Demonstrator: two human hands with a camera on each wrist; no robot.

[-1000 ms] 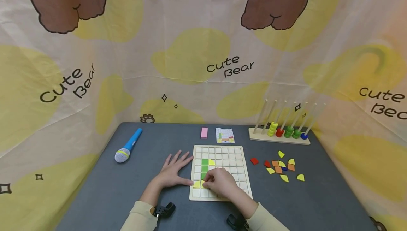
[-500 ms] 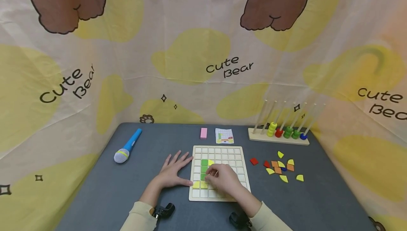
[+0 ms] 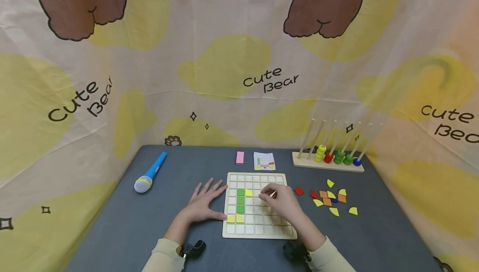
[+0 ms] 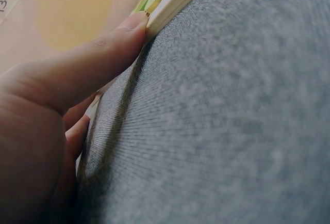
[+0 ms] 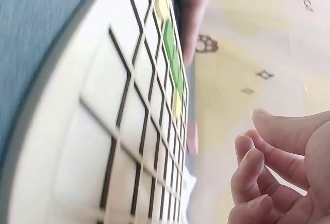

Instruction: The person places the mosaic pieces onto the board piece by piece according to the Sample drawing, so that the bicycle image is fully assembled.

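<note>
A pale wooden grid board lies on the table. One of its columns holds several green square tiles, with a yellow piece beside the top one and two more yellow pieces in a lower row. My left hand rests at the board's left side, fingers spread. In the left wrist view, its thumb touches the board's edge. Over the right half of the board hovers my right hand. The right wrist view shows its fingers loosely bent, nothing between them and the thumb.
Right of the board lie loose yellow, orange, red and blue pieces. Behind stand a pink block, a printed pattern card and a peg rack with coloured beads. A blue toy microphone lies at the left.
My right hand has let go of the yellow piece in the lower row, lifted and moved right across the board. That piece now shows in its square. My left hand has stayed put.
</note>
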